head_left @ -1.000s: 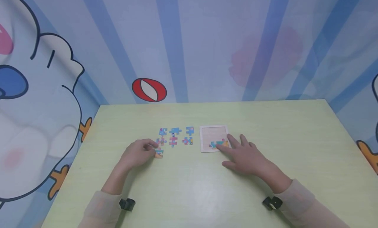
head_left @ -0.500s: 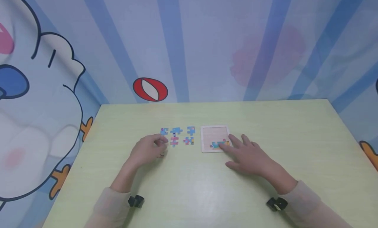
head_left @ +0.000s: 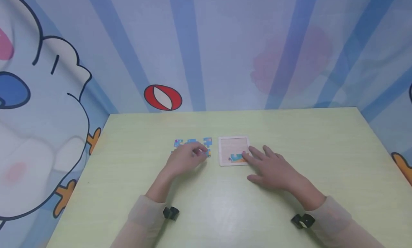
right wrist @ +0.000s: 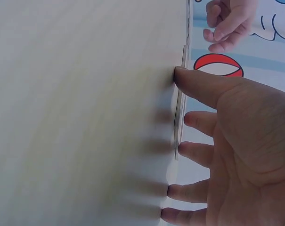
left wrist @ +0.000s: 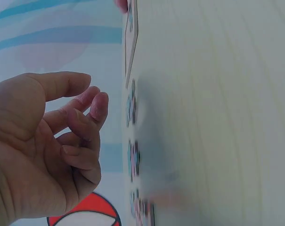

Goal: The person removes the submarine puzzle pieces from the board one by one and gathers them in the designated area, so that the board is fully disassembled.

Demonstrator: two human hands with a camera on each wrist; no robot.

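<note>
My left hand [head_left: 186, 158] is over the loose jigsaw pieces, its thumb and fingers bent together in a pinch. The jigsaw piece in it is hidden by the fingers, and the left wrist view shows no clear edge of it. Beneath and beyond the hand lie several blue and pink pieces, among them a blue one [head_left: 207, 141]; some are covered. A square wooden puzzle tray [head_left: 220, 151] stands to their right, with joined teal and orange pieces [head_left: 236, 158] along its near side. My right hand [head_left: 273, 169] is spread, its index fingertip on those pieces.
The pale table [head_left: 206, 219] ends at a striped cloth backdrop [head_left: 222, 62] with printed cartoon figures. In the left wrist view a jigsaw piece [left wrist: 134, 160] lies edge-on below the hand. Small black wrist cameras sit at both sleeves.
My left hand has moved right from the near-left corner of the loose pieces, and the piece there has gone from its spot. My right hand has barely shifted, its index finger slightly further right.
</note>
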